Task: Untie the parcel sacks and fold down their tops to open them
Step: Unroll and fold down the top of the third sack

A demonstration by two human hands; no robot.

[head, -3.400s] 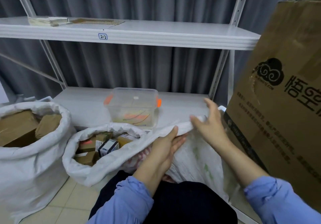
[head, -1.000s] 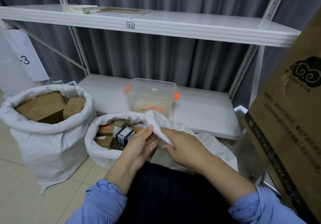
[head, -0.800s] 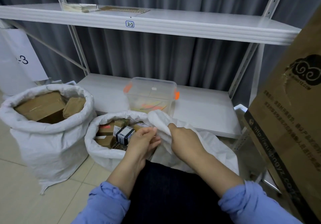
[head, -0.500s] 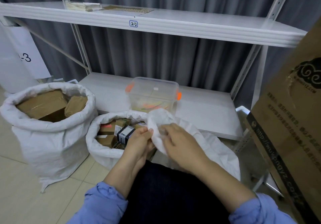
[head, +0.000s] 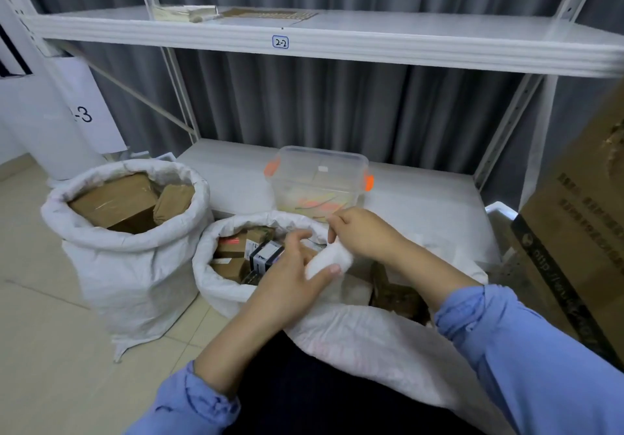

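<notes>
The left hand [head: 287, 282] and right hand [head: 366, 237] both pinch the white woven sack's rolled top [head: 329, 259]. Its long axis slants toward the clear plastic box [head: 317, 178], with the right hand nearer that box.

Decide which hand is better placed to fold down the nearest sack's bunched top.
Probably right: the right hand grips the bunched top from above; the left hand only pinches its lower end.

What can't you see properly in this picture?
All head view.
- Any tie on the nearest sack: covered by the left hand and right hand, both blurred.
- Cardboard box: cut off by the right edge.
- Clear tub contents: blurry through cloudy plastic.
- Bottom parcels in the middle sack: buried under others.
</notes>
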